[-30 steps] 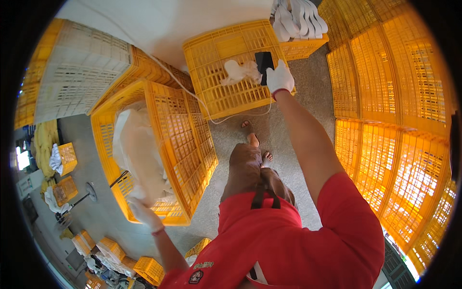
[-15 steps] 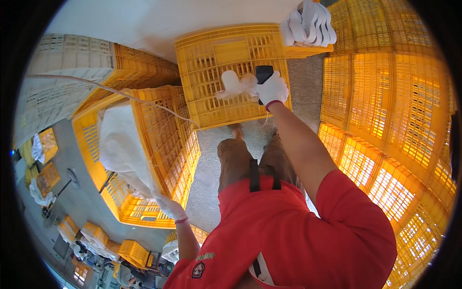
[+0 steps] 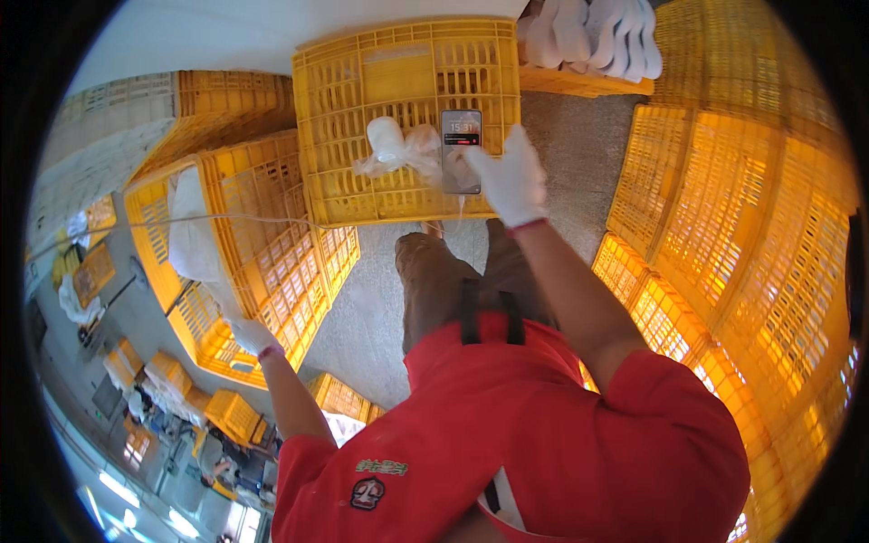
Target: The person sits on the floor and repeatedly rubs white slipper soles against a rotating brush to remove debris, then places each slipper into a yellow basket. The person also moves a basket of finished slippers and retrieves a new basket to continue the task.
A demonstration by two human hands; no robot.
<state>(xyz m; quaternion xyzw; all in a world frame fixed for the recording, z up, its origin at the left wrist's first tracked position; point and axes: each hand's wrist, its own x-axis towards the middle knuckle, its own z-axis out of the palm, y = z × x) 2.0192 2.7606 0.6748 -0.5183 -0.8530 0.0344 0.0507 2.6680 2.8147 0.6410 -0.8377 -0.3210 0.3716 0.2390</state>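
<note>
A phone (image 3: 460, 172) lies with its lit screen up on a yellow slatted crate (image 3: 407, 68) in front of me. My right hand (image 3: 512, 181), in a white glove, is beside the phone's right edge. Its thumb reaches over the screen and the fingers are apart, gripping nothing. A crumpled clear plastic bag with something white in it (image 3: 387, 143) lies left of the phone. Down on the left, my gloved left hand (image 3: 251, 336) is at the near side of another yellow crate (image 3: 258, 195), next to a white sheet (image 3: 192, 231); its fingers are mostly hidden.
Tall stacks of yellow crates (image 3: 724, 195) stand along the right. White shoe-sole-shaped pieces (image 3: 593, 38) fill a crate at the back right. A thin cord (image 3: 181, 219) runs across the left side. More crates (image 3: 231, 414) and several people are farther off at lower left.
The phone was held tilted in my right hand; now it lies flat, screen lit, and the hand has let go. My left hand has shifted left along the crate as the view moved.
</note>
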